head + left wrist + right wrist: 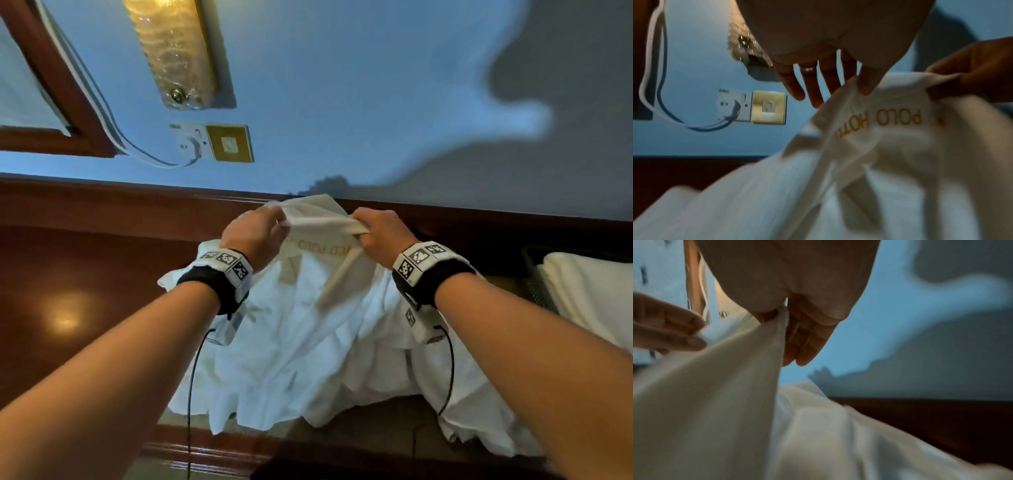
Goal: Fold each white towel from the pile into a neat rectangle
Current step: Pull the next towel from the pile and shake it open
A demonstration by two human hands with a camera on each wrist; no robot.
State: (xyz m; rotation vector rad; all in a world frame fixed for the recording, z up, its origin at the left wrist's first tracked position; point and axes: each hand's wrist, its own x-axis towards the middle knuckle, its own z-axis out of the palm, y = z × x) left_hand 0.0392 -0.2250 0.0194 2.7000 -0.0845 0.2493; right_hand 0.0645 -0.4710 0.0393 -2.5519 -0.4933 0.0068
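A white cotton towel with gold embroidered lettering [322,240] is held raised above a rumpled pile of white towels [308,349] on a polished dark-red wooden table [78,274]. Its upper hem is pinched by the left hand [255,234] between thumb and forefinger, the other fingers [812,84] being extended and spread. The same hem is gripped close by in the right hand [382,236], thumb pressed against nearly straight fingers [807,340]. A folded white towel [589,294] is seen in a dark basket at the right edge. A wall socket with white cable [191,142] is mounted on the pale blue wall [342,102].
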